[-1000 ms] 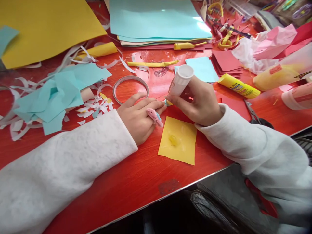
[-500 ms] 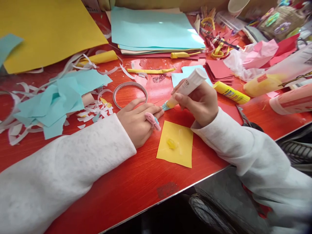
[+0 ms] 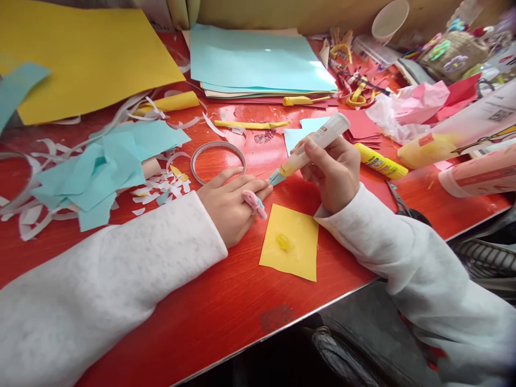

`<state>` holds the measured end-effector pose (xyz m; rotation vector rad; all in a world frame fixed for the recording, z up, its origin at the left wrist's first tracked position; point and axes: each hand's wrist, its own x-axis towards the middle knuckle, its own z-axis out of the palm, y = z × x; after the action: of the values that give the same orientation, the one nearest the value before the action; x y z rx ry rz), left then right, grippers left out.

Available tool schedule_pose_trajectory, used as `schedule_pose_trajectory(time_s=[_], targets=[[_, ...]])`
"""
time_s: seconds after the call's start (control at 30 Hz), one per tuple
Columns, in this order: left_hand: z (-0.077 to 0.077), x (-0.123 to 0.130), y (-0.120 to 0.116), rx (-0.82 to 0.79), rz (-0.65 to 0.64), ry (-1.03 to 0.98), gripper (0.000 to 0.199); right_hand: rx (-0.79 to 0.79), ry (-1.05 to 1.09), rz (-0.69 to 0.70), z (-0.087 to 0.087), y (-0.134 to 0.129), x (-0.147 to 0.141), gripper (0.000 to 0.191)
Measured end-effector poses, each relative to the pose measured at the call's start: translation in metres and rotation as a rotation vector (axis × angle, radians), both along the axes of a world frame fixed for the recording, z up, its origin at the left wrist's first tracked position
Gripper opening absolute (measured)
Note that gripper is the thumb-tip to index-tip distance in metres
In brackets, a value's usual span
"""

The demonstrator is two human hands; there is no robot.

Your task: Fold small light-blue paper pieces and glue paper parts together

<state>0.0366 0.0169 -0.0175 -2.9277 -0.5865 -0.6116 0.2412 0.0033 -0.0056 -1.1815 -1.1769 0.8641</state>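
Blue paper scrap [image 3: 276, 177] — partly hidden under left hand [image 3: 237, 207]

Desk [image 3: 226, 301] red w/ faint wood grain. Glue stick [image 3: 324, 134] whitish, yellow nr tip; paper slip [image 3: 276, 178] by it lt blue. Sq. sheet [image 3: 298, 263] at 5 o'clock yellow, w/ shiny yellow blob [image 3: 284, 242]. Ring [image 3: 252, 201] pink & blue. Sleeves [image 3: 133, 263] pale grey, mottled. Stack [image 3: 258, 62] at 12 lt blue on top; big sheet [image 3: 92, 59] at 10 yellow; scraps [image 3: 108, 164] at 9 lt blue. 2nd stick [image 3: 381, 161], nr 3, yellow w/ blue print.
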Motion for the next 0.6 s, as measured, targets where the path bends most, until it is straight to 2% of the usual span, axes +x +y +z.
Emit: schedule_pose_trajectory(time_s=[0.27,0.43,0.5,0.6], targets=[[-0.002,0.001,0.000,0.029,0.008,-0.004,0.036,-0.021,0.107,-0.102,0.002,0.004,0.003,0.024],[-0.003,0.001,0.000,0.016,0.016,-0.005,0.036,0.061,0.299,-0.363,0.012,0.014,0.026,0.024],[-0.003,0.000,0.000,0.017,0.014,0.002,0.036,0.052,0.330,-0.363,0.018,0.014,0.029,0.024],[-0.003,0.000,0.000,0.021,0.014,0.018,0.037,0.003,0.306,-0.242,0.025,0.009,0.021,0.023]])
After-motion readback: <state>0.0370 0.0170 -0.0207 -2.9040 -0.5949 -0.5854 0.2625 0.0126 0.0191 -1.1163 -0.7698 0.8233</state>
